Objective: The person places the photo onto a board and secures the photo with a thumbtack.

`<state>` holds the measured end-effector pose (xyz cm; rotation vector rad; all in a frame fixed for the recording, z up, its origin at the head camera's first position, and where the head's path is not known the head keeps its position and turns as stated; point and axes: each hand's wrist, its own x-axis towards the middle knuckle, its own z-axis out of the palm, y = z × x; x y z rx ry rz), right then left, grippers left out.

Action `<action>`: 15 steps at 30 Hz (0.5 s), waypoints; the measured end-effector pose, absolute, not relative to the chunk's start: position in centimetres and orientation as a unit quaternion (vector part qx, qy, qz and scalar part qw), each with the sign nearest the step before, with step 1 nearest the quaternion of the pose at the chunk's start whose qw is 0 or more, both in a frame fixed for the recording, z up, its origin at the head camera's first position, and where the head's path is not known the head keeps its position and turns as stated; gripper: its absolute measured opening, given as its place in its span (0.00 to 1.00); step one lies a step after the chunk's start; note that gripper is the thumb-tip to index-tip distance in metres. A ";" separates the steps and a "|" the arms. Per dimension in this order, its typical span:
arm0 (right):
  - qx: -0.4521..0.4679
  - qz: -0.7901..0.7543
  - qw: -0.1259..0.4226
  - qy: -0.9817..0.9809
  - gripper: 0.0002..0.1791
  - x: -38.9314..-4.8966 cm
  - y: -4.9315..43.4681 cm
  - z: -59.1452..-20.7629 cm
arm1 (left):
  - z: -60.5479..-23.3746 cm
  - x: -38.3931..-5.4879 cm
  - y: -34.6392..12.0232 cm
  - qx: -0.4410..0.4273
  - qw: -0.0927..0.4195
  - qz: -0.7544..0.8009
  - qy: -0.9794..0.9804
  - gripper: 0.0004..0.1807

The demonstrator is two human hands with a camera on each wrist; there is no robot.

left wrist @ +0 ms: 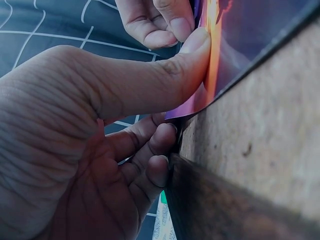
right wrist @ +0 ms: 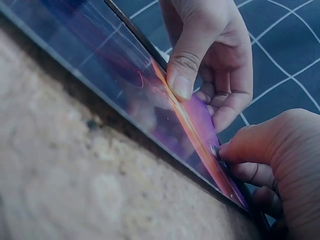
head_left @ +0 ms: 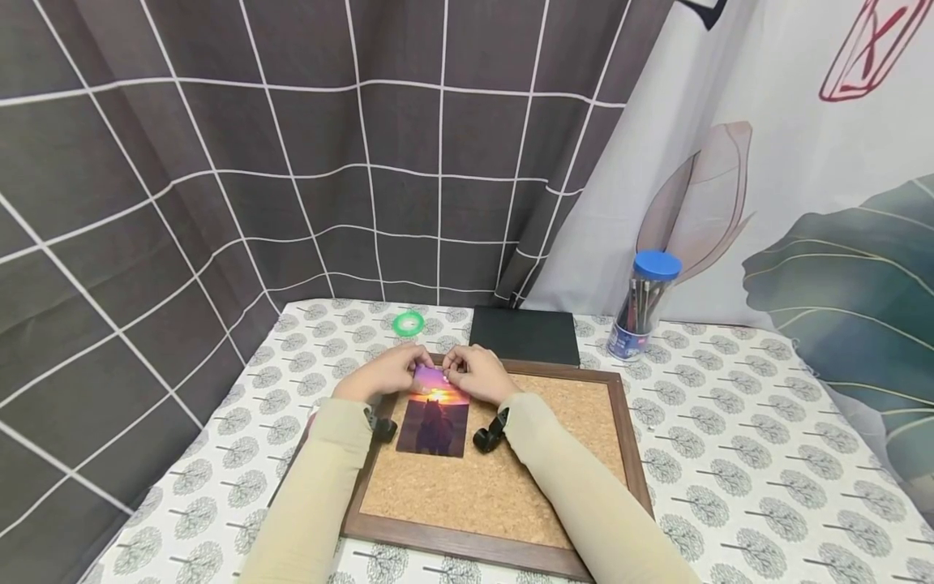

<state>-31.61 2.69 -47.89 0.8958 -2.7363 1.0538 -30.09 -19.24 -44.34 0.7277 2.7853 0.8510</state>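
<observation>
A photo print (head_left: 433, 426) of a dark animal before an orange and purple sunset lies over the upper left of a wood-framed cork board (head_left: 496, 487). My left hand (head_left: 387, 373) pinches the print near its top left corner, thumb (left wrist: 185, 75) on the picture side and fingers behind. At the top right of the print, my right hand (head_left: 477, 373) holds a small shiny tack (right wrist: 215, 151) between thumb and fingertips, against the picture. In the left wrist view the print's edge bends slightly away from the cork under my thumb.
Behind the board lies a flat black box (head_left: 524, 334). A green tape roll (head_left: 408, 324) sits at the back left of the tree-patterned tablecloth (head_left: 700, 454). To the right stands a clear jar (head_left: 642, 308) of pens with a blue lid. Curtains hang behind.
</observation>
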 end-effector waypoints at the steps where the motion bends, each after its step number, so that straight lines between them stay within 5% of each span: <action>1: 0.291 0.343 0.038 -0.892 0.03 -31.6 2.7 -47.9 | -44.3 -30.1 -19.2 0.243 0.069 0.283 0.925 0.20; 15: 0.288 0.330 0.041 -0.898 0.02 -31.5 2.7 -48.0 | -44.5 -30.3 -19.4 0.240 0.078 0.290 0.923 0.20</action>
